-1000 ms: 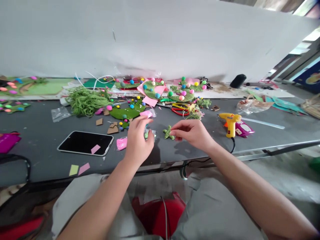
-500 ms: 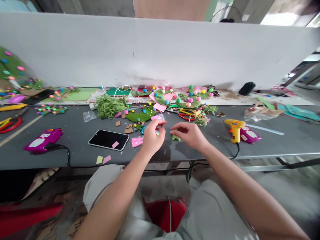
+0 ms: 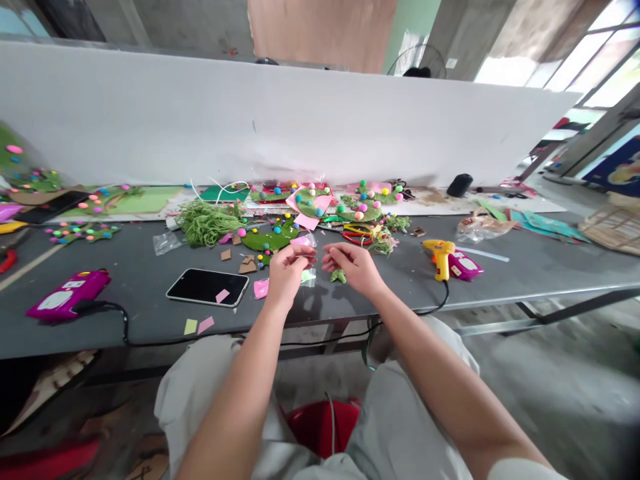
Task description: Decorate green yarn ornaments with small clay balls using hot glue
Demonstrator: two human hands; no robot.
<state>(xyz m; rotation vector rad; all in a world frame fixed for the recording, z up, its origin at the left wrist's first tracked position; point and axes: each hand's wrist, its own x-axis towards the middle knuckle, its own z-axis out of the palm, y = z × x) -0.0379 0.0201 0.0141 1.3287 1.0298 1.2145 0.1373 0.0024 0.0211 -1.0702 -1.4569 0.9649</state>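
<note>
Over the table's front part, my left hand is closed in a pinch, thumb against the fingers; whatever is in it is too small to make out. Facing it across a narrow gap, my right hand also has its fingertips drawn together, and I cannot see what lies between them. A small green knotted yarn piece lies on the table just below the right fingers. Beside the left hand are a pink packet and a small clear bag with something pale green in it, partly hidden.
A phone lies left, with paper scraps in front. Green yarn and pompom-dotted felt pieces line the back. A yellow glue gun stands right, by a purple device; another purple device sits far left.
The camera view has shifted, so the table appears further left. My hands have come slightly closer together, still above the same spot by the green yarn piece.
</note>
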